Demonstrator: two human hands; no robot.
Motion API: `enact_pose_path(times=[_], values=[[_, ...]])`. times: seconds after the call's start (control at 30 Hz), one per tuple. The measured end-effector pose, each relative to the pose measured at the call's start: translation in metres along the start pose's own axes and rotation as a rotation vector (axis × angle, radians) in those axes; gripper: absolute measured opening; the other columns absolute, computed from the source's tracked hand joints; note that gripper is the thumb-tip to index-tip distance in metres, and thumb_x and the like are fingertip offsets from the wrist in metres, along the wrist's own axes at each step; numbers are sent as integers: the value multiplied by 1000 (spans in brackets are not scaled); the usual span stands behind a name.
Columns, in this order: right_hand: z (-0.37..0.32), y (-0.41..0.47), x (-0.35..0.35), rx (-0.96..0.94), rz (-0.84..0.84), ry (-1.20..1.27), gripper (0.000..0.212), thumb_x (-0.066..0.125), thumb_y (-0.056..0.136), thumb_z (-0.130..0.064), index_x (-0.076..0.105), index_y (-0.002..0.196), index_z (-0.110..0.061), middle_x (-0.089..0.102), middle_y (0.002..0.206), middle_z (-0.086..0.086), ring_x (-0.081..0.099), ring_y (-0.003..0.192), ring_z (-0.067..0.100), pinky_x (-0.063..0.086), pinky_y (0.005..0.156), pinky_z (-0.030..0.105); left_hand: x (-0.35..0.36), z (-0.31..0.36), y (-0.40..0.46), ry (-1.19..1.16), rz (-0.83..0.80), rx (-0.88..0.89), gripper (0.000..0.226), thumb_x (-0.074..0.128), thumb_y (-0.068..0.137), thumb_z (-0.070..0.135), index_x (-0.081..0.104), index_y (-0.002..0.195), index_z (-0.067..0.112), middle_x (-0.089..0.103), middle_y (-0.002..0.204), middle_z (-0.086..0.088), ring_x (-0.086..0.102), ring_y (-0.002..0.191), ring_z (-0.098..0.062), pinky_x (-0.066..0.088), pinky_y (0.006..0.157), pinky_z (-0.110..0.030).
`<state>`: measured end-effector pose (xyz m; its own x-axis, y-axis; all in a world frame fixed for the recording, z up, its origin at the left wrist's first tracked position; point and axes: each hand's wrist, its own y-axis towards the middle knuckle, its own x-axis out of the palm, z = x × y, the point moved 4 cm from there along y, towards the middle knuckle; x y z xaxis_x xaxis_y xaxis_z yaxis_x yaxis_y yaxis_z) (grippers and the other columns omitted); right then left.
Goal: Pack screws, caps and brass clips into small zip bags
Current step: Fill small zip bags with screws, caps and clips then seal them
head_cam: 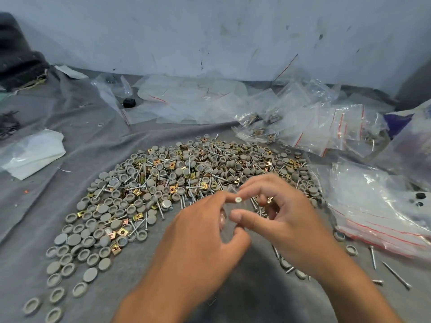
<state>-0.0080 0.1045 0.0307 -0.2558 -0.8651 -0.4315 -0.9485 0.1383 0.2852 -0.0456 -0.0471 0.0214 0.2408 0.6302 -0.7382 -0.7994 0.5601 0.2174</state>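
Left hand (205, 231): fingers curled, pinching one side of a small clear zip bag (227, 220) just above the bench (35, 206), apparently to keep its mouth spread.
Right hand (277, 215): thumb and forefinger pinch a screw (238, 200), head towards the camera, at the bag's top edge; a brass glint shows under the curled fingers, perhaps a clip held in reserve.
Why held so: both hands meet close over the near edge of the heap, so parts can be fed into the bag with little reach, as I judge it.
Heap (186, 183): grey caps, screws and brass clips lie mixed on the grey cloth, beyond and left of the hands.
Filled bags (291, 127): packed ones with red zip lines are piled far right.
Empty bags (377, 210): a stack just right of the hands.
Loose screws (373, 257): a few lie near the right forearm.
Hard to tell: the bag is nearly transparent and blurred, so its contents and whether the mouth is open cannot be made out.
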Motion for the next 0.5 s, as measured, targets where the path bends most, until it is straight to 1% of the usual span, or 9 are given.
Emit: enact_pose_path(times=[0.07, 0.13, 0.17, 0.2, 0.27, 0.3, 0.33, 0.43, 0.5], values=[[5, 2, -7, 25, 17, 42, 24, 80, 78, -55, 73, 96, -40, 67, 93, -19, 58, 79, 2, 41, 67, 11, -2, -2, 0, 13, 4, -9, 43, 42, 78, 60, 53, 119, 50, 46, 95, 48, 51, 76, 13, 29, 54, -14], [15, 6, -24, 75, 124, 77, 19, 78, 83, -49, 71, 94, -36, 65, 78, -19, 51, 65, 1, 41, 59, 12, -4, -5, 0, 25, 9, -22, 46, 41, 77, 62, 52, 121, 51, 46, 97, 47, 51, 78, 11, 29, 55, -15], [22, 7, -32, 103, 167, -3, 15, 78, 85, -44, 70, 93, -35, 64, 75, -21, 49, 62, -1, 40, 57, 11, -6, -6, -1, 24, 13, -27, 47, 40, 77, 62, 52, 121, 52, 47, 96, 43, 51, 79, 9, 29, 56, -15], [30, 9, -37, 144, 166, -140, 11, 77, 86, -40, 69, 92, -35, 63, 75, -24, 49, 60, -1, 39, 56, 11, -7, -8, -1, 16, 19, -31, 47, 40, 77, 63, 52, 121, 52, 51, 93, 37, 52, 78, 7, 30, 56, -17], [46, 7, -34, 258, 23, -440, 11, 76, 87, -38, 67, 94, -40, 63, 82, -27, 53, 66, -4, 37, 56, 11, -8, -8, -2, 2, 24, -33, 47, 40, 77, 64, 51, 121, 53, 57, 81, 22, 53, 73, 4, 30, 53, -15], [53, 5, -29, 312, -54, -552, 12, 75, 88, -40, 67, 96, -42, 64, 87, -25, 54, 71, -5, 36, 59, 13, -8, -8, -3, 1, 20, -31, 47, 39, 77, 65, 51, 122, 53, 58, 78, 19, 53, 70, 4, 31, 51, -15], [58, 3, -23, 348, -93, -629, 13, 74, 88, -45, 65, 97, -42, 64, 91, -23, 54, 74, -6, 37, 61, 16, -8, -7, -3, 4, 15, -30, 48, 39, 77, 65, 50, 122, 53, 58, 79, 20, 53, 69, 7, 31, 51, -15], [61, 3, -13, 392, -72, -799, 24, 71, 84, -60, 60, 96, -41, 60, 91, -22, 54, 83, -2, 36, 58, 21, -10, -5, -5, 4, 20, -38, 47, 40, 76, 64, 51, 121, 54, 58, 79, 27, 52, 75, 13, 31, 54, -14], [61, 4, -7, 403, -61, -850, 28, 74, 82, -57, 58, 96, -39, 58, 93, -20, 55, 88, 6, 38, 59, 25, -12, -5, -7, 3, 25, -44, 47, 39, 75, 64, 50, 120, 54, 58, 77, 22, 53, 78, 10, 32, 56, -15]])
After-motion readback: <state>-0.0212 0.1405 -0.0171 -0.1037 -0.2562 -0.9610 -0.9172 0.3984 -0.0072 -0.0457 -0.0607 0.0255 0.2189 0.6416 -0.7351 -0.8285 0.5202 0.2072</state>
